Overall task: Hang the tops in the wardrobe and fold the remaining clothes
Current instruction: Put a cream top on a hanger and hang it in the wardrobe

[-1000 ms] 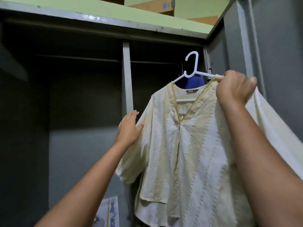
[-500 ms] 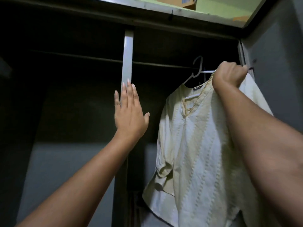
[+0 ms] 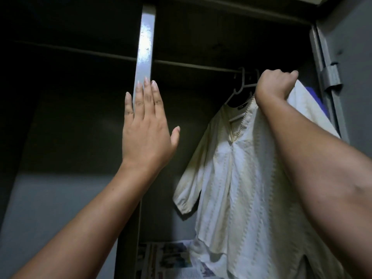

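Observation:
A cream top (image 3: 237, 178) with a trimmed V neck hangs on a white plastic hanger (image 3: 240, 87) inside the right bay of a dark wardrobe. My right hand (image 3: 273, 85) grips the hanger's right shoulder together with the top's fabric, high up by the rail (image 3: 201, 66). The hanger's hook sits at the rail; whether it rests on it is unclear. My left hand (image 3: 147, 127) is raised flat with straight fingers against the grey centre post (image 3: 146, 47), holding nothing.
A blue garment (image 3: 316, 97) shows behind the cream top at the far right. The grey wardrobe door with its hinge (image 3: 330, 79) stands open on the right. Printed paper (image 3: 167, 260) lines the wardrobe floor. The left bay is dark.
My right hand has carried the hanger and top deeper into the wardrobe, up to the rail. My left hand left the sleeve and rose flat against the centre post.

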A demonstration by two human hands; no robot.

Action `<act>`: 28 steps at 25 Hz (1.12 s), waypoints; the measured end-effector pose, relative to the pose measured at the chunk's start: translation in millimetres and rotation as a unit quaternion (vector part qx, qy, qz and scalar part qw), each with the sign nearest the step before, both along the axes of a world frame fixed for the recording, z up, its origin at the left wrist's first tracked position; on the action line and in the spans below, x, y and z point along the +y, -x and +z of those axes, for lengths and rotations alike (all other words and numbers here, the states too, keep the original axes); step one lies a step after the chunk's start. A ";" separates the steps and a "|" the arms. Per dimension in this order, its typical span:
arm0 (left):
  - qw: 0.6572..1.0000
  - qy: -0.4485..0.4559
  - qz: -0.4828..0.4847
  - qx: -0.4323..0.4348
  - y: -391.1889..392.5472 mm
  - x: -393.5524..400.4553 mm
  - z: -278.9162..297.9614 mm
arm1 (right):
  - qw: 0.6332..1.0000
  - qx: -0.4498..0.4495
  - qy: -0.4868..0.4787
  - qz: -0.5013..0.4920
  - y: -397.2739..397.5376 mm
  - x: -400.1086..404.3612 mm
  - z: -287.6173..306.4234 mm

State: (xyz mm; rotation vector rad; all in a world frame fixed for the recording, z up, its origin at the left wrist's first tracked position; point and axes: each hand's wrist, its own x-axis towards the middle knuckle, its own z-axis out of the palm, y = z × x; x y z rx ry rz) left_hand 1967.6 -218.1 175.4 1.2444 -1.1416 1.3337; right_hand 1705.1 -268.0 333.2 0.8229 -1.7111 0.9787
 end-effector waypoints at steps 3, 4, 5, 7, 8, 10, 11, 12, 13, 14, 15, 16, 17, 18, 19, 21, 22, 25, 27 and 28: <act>1.000 -0.004 -0.002 0.000 0.4 -1.1 -0.5 | 0.999 0.023 -0.015 -0.018 -1.2 8.9 -6.8; 1.000 -0.008 -0.006 -0.001 0.6 -0.8 -0.2 | 0.999 0.038 -0.018 -0.032 -1.6 9.4 -10.3; 1.000 -0.013 -0.012 0.000 0.2 0.8 -0.6 | 0.997 0.048 -0.028 -0.050 -3.4 10.6 -17.1; 0.999 -0.032 -0.024 0.002 -0.6 5.4 -4.6 | 0.989 0.084 -0.062 -0.107 -6.9 7.6 -43.6; 0.998 -0.048 -0.033 0.004 -1.7 8.7 -9.9 | 0.982 0.116 -0.084 -0.122 -8.2 5.0 -64.8; 0.994 -0.092 -0.067 0.005 -4.9 19.5 -30.3 | 0.963 0.163 -0.180 -0.114 -10.3 1.8 -127.3; 0.988 -0.119 -0.095 -0.001 -7.3 25.8 -44.5 | 0.949 0.166 -0.255 -0.086 -10.4 2.5 -165.9; 0.981 -0.148 -0.129 -0.006 -11.0 33.0 -60.0 | 0.925 0.152 -0.345 -0.049 -9.0 2.2 -206.6; 0.969 -0.178 -0.169 -0.005 -16.8 42.1 -75.9 | 0.885 0.119 -0.451 -0.005 -7.0 2.4 -246.4; 0.954 -0.209 -0.212 0.007 -23.9 52.1 -89.8 | 0.835 0.054 -0.546 0.040 -6.7 7.7 -279.0; 0.935 -0.237 -0.260 0.031 -32.5 64.0 -102.8 | 0.784 -0.020 -0.616 0.080 -10.2 20.9 -304.1; 0.911 -0.262 -0.310 0.068 -40.1 73.4 -113.5 | 0.748 -0.078 -0.648 0.119 -16.4 36.3 -319.5; 0.881 -0.286 -0.359 0.116 -45.8 81.7 -122.0 | 0.734 -0.120 -0.646 0.172 -24.8 54.0 -327.2; 0.842 -0.313 -0.406 0.170 -50.9 92.4 -127.6 | 0.731 -0.151 -0.622 0.235 -37.8 77.2 -328.9; 0.795 -0.338 -0.451 0.224 -55.6 102.3 -130.7 | 0.735 -0.175 -0.580 0.303 -52.6 100.1 -326.9; 0.696 -0.393 -0.510 0.318 -66.0 120.2 -136.5 | 0.723 -0.236 -0.506 0.407 -79.2 147.3 -323.9; 0.649 -0.431 -0.523 0.345 -71.7 125.4 -140.8 | 0.704 -0.284 -0.467 0.454 -88.0 168.7 -327.6; 0.556 -0.514 -0.547 0.357 -88.4 151.6 -170.9 | 0.662 -0.384 -0.349 0.541 -109.7 225.0 -365.9; 0.517 -0.527 -0.562 0.373 -94.6 173.1 -200.7 | 0.633 -0.438 -0.307 0.560 -117.2 254.7 -400.6; 0.501 -0.528 -0.567 0.387 -96.9 184.1 -216.4 | 0.625 -0.459 -0.302 0.554 -120.0 270.2 -417.7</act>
